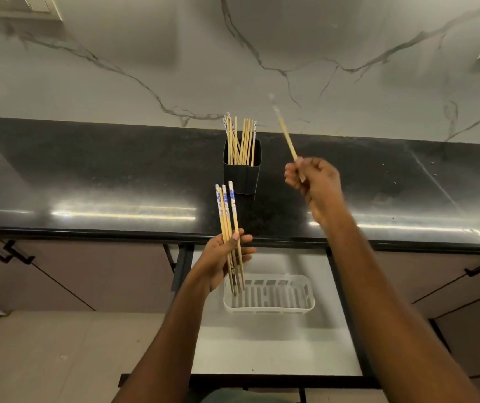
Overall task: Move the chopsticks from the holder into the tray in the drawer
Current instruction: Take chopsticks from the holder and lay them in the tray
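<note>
The tray (269, 308) lies empty in the open drawer (276, 344) below the bench (87, 175) front edge. Left hand (221, 260) grip is clamped on a chopstick bundle (228, 228) above the tray. Right hand (312, 177) pinches one chopstick (287, 139) beside the holder (242, 167). Risk: the loosely fanned bundle may slip past the tray's rim when released.

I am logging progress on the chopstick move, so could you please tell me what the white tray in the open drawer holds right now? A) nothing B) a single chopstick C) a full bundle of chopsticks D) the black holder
A: the white tray shows only its bare slotted bottom, while the chopsticks are in the left hand, the right hand and the black holder.
</note>
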